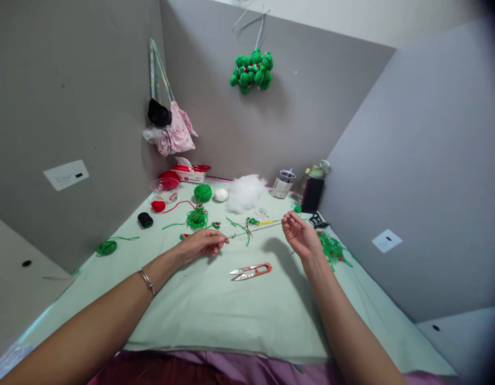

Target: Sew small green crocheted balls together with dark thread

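A thin dark thread point(255, 230) runs taut between my two hands, above the table. My left hand point(205, 243) pinches one end, fingers pressed together. Raised a little higher, my right hand point(298, 233) pinches the other end between thumb and fingertips; whether a needle is there is too small to tell. Below the thread lie orange-handled thread snips point(251, 271), blades pointing left. Behind it are a yellow-handled crochet hook point(265, 222) and scattered green yarn scraps point(243, 230). Small green-and-red crocheted pieces point(215, 225) lie near my left hand.
At the back stand white stuffing point(246, 193), green yarn balls point(203, 192), a tin point(283, 184) and a dark phone-like slab point(312, 195). A black thread spool point(145, 220) lies left. Green yarn strands point(333, 250) heap at right. Crocheted green pieces point(252, 70) hang on the grey partition.
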`<action>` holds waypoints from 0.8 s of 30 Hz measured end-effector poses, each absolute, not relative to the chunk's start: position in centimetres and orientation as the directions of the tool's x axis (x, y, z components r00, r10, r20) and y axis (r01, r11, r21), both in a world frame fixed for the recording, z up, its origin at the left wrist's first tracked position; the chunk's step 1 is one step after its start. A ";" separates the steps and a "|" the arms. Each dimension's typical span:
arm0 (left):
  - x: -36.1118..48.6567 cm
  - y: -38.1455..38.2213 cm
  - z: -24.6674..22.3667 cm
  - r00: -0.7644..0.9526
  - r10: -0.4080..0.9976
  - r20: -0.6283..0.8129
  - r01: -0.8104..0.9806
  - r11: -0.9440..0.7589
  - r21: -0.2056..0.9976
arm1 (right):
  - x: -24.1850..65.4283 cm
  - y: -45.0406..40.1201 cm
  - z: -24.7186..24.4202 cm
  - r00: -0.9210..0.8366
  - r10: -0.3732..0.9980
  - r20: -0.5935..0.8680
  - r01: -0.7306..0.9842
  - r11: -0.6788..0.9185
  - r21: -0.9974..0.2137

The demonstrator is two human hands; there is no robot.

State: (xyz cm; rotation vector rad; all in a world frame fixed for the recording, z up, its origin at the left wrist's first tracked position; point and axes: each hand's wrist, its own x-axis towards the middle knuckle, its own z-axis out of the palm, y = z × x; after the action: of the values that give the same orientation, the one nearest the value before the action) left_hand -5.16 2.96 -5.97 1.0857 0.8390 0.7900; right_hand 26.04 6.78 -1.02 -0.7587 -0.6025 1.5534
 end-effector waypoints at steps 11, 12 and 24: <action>-5.4 2.7 -6.0 0.543 0.820 -0.182 -0.105 0.282 0.954 | 26.4 7.4 -1.1 0.060 0.972 -0.228 -0.706 -0.120 -0.698; -5.4 2.7 -5.9 0.547 0.819 -0.177 -0.113 0.281 0.953 | 26.6 7.5 -1.1 0.076 0.969 -0.235 -0.709 -0.113 -0.696; -5.8 2.6 -5.0 0.478 0.868 -0.134 -0.304 0.307 0.902 | 28.4 8.1 -1.0 0.196 0.942 -0.272 -0.709 -0.056 -0.703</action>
State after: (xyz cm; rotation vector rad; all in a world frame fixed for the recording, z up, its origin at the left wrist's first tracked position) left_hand -5.81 2.64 -5.00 0.9559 0.7091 0.8676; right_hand 28.43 8.14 -0.96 -0.8691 -0.3409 1.3880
